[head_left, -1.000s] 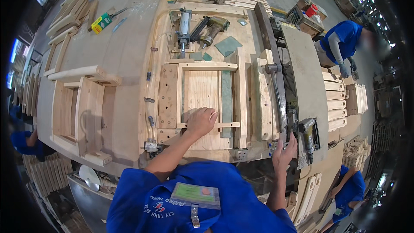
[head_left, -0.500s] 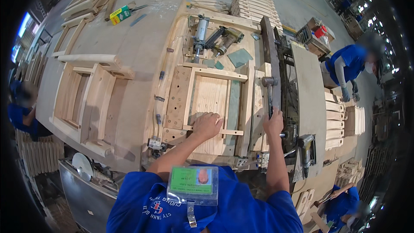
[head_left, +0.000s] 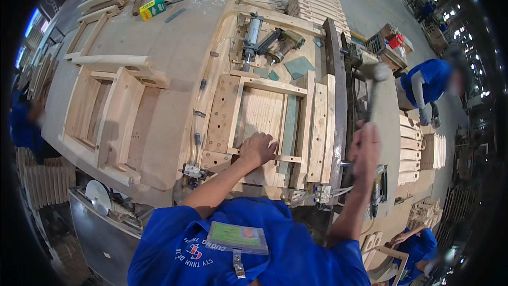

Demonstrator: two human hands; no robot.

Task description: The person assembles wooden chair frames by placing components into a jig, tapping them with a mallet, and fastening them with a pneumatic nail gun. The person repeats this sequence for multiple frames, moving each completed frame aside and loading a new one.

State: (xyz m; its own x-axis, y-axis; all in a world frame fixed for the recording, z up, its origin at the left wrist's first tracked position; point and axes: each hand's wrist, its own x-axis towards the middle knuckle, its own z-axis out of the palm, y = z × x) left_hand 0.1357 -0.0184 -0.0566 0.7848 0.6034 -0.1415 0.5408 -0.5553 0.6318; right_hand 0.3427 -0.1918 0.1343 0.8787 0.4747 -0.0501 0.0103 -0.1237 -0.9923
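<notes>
My left hand (head_left: pixel 257 148) presses flat on the near rail of a pale wooden frame (head_left: pixel 270 122) that lies in a clamping jig (head_left: pixel 222 116) on the workbench. My right hand (head_left: pixel 365 151) is raised at the frame's right side, gripping the handle of a hammer (head_left: pixel 373 87). The hammer's head is up in the air and blurred, above the dark metal bar (head_left: pixel 338 100) that runs along the jig's right edge.
A finished wooden frame assembly (head_left: pixel 108 114) lies on the bench to the left. A pneumatic cylinder and nail gun (head_left: pixel 264 45) lie beyond the jig, with stacked slats (head_left: pixel 317 2) behind. A person in blue (head_left: pixel 426 87) works at right; another person (head_left: pixel 418 243) is at lower right.
My right hand has left the frame's right side, taken up the hammer and swung it upward. My left hand has stayed on the near rail.
</notes>
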